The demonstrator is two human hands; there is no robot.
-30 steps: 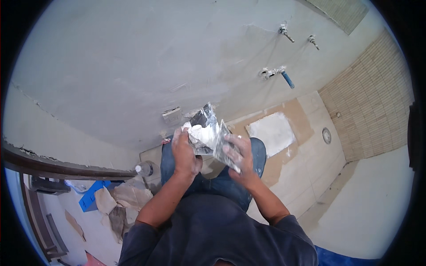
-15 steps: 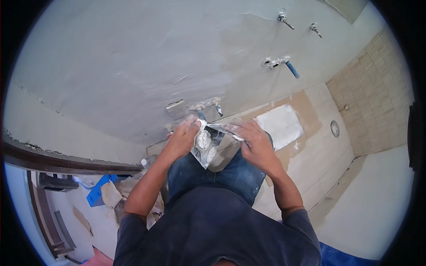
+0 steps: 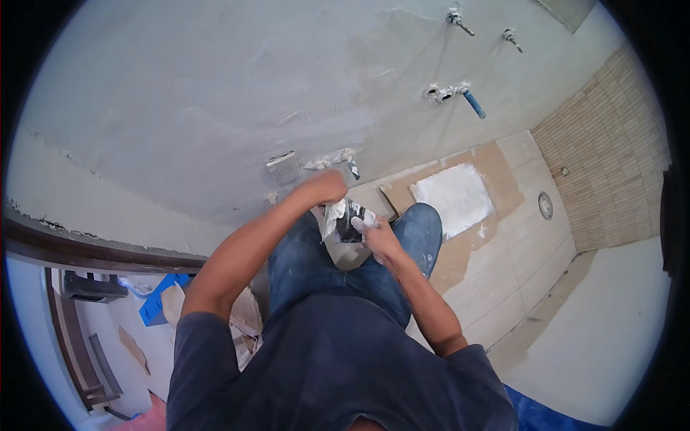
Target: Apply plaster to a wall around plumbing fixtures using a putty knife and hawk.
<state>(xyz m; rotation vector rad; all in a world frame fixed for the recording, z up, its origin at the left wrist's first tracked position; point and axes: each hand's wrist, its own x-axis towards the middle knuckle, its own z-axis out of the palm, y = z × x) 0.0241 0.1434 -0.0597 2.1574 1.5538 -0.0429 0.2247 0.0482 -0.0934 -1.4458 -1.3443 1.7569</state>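
Observation:
My left hand [image 3: 327, 187] is closed, its knuckles up, at the top edge of a pale sheet or bag [image 3: 332, 228] smeared with white paste. What its fingers grip is hidden. My right hand [image 3: 379, 239] pinches a dark flat piece [image 3: 348, 224], also streaked with white paste, with a whitened thumb on top. Both hands are close together between my knees. Whether the dark piece lies inside the pale sheet or against it, I cannot tell.
Ahead rises a grey plastered wall [image 3: 215, 93] with a blue pipe stub [image 3: 474, 105], valve stems [image 3: 512, 41] and a wall box [image 3: 283, 167]. White-smeared cardboard [image 3: 453, 201] lies on the floor at right, near a round drain [image 3: 545, 205]. A blue box [image 3: 159, 305] stands left.
The clear bag with white lumps, earlier held up between both hands, no longer shows clearly. My left hand has moved right and turned knuckles up; my right hand has come lower and inward.

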